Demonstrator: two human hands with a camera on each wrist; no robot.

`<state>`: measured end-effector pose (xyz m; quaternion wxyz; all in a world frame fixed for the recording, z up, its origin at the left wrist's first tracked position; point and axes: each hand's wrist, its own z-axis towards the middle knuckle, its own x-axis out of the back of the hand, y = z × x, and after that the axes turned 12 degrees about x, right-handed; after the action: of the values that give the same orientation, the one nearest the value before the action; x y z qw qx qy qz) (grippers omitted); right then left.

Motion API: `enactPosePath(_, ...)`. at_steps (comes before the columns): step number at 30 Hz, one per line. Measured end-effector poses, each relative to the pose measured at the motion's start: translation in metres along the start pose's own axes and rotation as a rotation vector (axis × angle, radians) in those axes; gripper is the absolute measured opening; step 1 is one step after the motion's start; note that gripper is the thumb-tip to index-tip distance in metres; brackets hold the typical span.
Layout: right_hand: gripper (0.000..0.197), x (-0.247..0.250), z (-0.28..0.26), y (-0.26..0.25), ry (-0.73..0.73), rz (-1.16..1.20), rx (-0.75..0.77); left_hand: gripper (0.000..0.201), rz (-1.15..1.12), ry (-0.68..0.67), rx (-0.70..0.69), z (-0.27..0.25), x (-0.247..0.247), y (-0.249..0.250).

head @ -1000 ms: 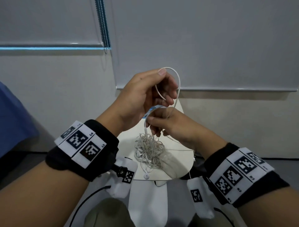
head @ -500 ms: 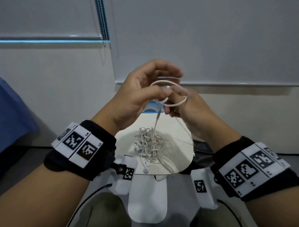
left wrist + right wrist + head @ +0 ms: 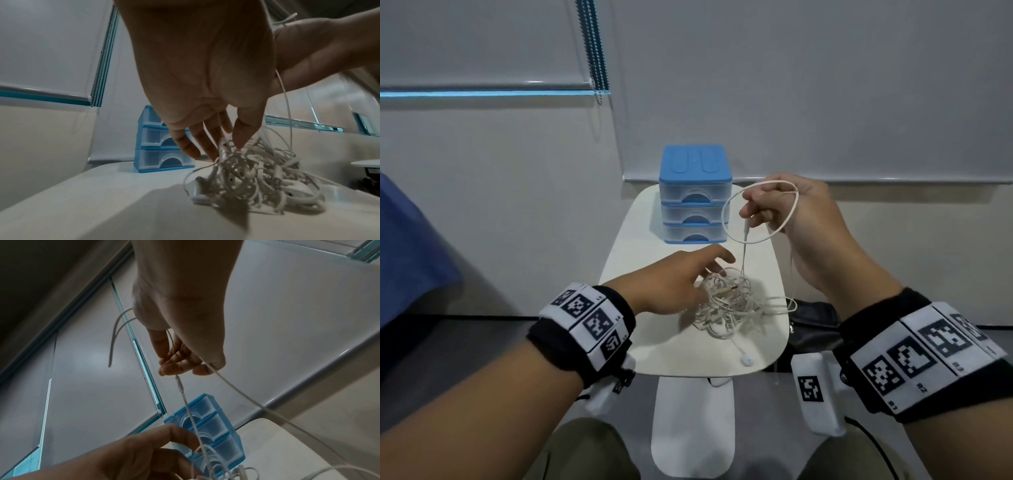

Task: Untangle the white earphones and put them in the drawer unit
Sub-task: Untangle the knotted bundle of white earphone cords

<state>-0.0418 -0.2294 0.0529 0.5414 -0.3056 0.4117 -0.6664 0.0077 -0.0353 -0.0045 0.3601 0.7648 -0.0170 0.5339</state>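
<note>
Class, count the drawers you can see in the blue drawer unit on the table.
3, stacked in the drawer unit: top drawer, middle drawer, bottom drawer. All shut; none appear hidden.

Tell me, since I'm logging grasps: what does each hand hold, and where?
Right hand pinches the white earphone cable just above its inline piece. Left hand only touches the tangle.

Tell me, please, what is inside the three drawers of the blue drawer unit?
All three drawers of the drawer unit are shut. Through their translucent fronts nothing shows inside, though the backs of the drawers are hidden. The earphones lie tangled on the table.
</note>
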Motion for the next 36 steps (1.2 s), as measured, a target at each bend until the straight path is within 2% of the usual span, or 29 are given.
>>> enactPosePath(5,0.024,0.003,-0.002,-0.003,-0.055,-0.008,-0.005,0.041,0.054,0.032,0.04,0.005,0.0,-0.001)
enactPosePath(9,0.037,0.005,-0.005,-0.005,-0.139,-0.014,-0.025,0.037,0.047,0.032,0.079,0.004,-0.002,0.003)
enactPosePath(11,0.038,0.005,-0.007,-0.007,-0.248,-0.006,-0.048,0.043,-0.006,0.053,0.01,0.006,-0.001,0.009)
enactPosePath(13,0.047,0.006,-0.01,-0.008,-0.362,-0.041,-0.075,0.05,0.014,0.036,-0.082,0.007,-0.002,0.014)
enactPosePath(15,0.063,0.009,-0.012,-0.01,-0.454,-0.07,-0.11,0.033,0.108,0.01,-0.086,0.01,-0.006,0.017)
enactPosePath(17,0.069,0.014,-0.014,-0.015,-0.519,-0.053,-0.15,0.012,0.164,0.036,-0.041,0.01,-0.01,0.014)
enactPosePath(20,0.066,0.024,-0.015,-0.023,-0.536,0.056,-0.243,0.012,0.147,0.089,0.015,0.004,-0.013,0.006)
enactPosePath(24,0.04,0.026,-0.017,-0.023,-0.462,0.122,-0.34,0.011,0.098,0.218,0.287,-0.015,-0.016,-0.008)
enactPosePath(26,0.028,0.02,-0.019,-0.02,-0.394,0.073,-0.362,0.011,0.056,0.265,0.38,-0.028,-0.021,-0.013)
enactPosePath(29,0.005,0.009,-0.024,-0.012,-0.385,-0.026,-0.367,0.022,-0.002,0.303,0.414,-0.047,-0.033,-0.018)
enactPosePath(32,0.01,0.002,-0.028,-0.003,-0.466,-0.131,-0.407,0.016,-0.019,0.347,0.427,-0.052,-0.043,-0.017)
enactPosePath(36,0.036,-0.004,-0.033,0.009,-0.632,-0.343,-0.448,0.017,-0.015,0.421,0.447,-0.05,-0.05,-0.016)
